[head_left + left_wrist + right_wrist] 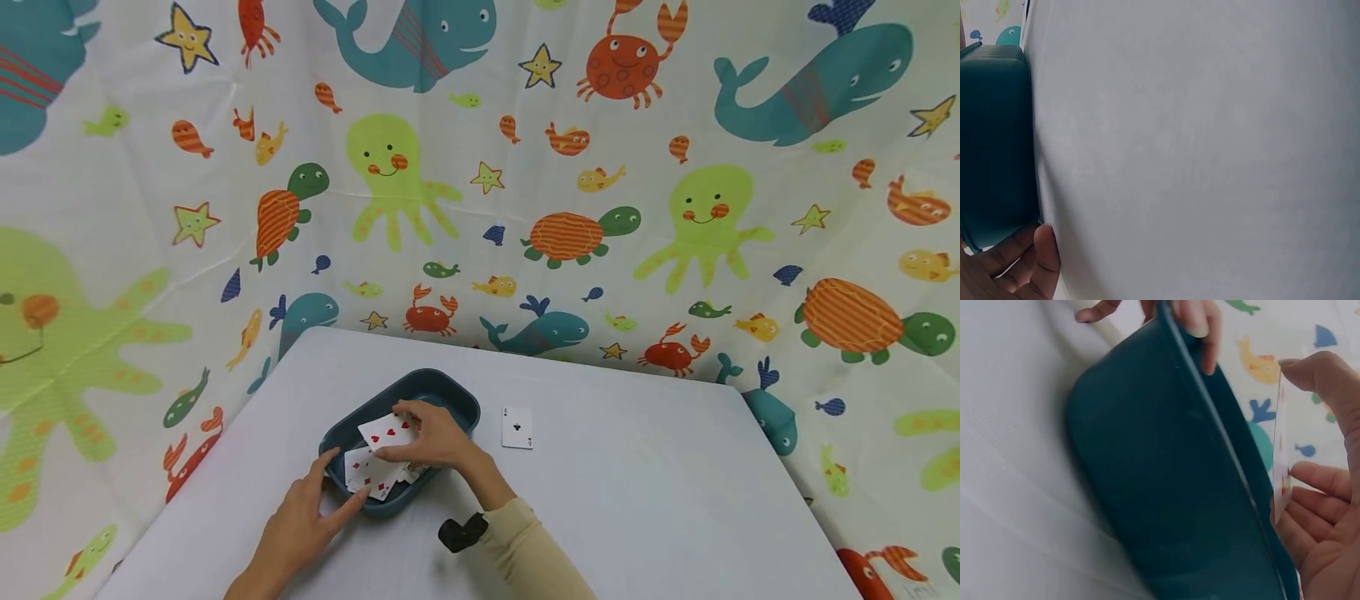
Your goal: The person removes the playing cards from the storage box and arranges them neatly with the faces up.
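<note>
A dark teal plastic tub (459, 393) stands on the table with several playing cards (367, 472) inside, diamonds showing on top. My right hand (441, 435) pinches a hearts playing card (381, 431) by its edges, thumb on one side and fingers on the other, over the tub. In the right wrist view that card (1281, 450) is seen nearly edge-on, beside the rim. My left hand (300, 512) grips the near left end of the tub, digits about the rim. The left wrist view shows its fingers (1046, 256) at the tub's corner.
An ace of clubs (517, 427) lies face up on the white table (637, 492), right of the tub. Behind the table hangs a curtain (487, 125) printed with sea animals. A black strap device (462, 532) sits on my right wrist.
</note>
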The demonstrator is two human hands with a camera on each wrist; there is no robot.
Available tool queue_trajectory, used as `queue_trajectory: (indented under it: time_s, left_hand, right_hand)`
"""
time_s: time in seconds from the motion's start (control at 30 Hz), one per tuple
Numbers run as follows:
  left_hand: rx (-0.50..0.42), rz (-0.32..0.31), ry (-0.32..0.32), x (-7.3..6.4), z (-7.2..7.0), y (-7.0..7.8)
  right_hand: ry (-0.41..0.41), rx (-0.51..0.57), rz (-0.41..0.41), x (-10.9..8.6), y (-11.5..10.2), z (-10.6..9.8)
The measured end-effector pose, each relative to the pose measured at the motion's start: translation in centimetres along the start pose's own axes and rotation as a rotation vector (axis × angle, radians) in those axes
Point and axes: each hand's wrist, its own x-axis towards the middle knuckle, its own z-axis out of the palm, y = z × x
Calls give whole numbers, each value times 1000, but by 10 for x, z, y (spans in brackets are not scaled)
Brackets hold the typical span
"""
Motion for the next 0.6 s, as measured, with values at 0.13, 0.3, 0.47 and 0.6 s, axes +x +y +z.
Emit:
queue_trajectory:
  time_s: [0.13, 0.3, 0.47, 0.6]
  left_hand:
    - [4, -3, -3, 1, 0, 0]
    - [7, -8, -7, 3, -1, 0]
    - [8, -21, -16, 4, -2, 1]
    - [12, -27, -19, 5, -2, 1]
  right_hand:
    - [32, 54, -33, -5, 2, -7]
    - [54, 141, -79, -10, 8, -12]
    - [53, 231, -84, -16, 11, -16]
    - [53, 279, -95, -21, 13, -21]
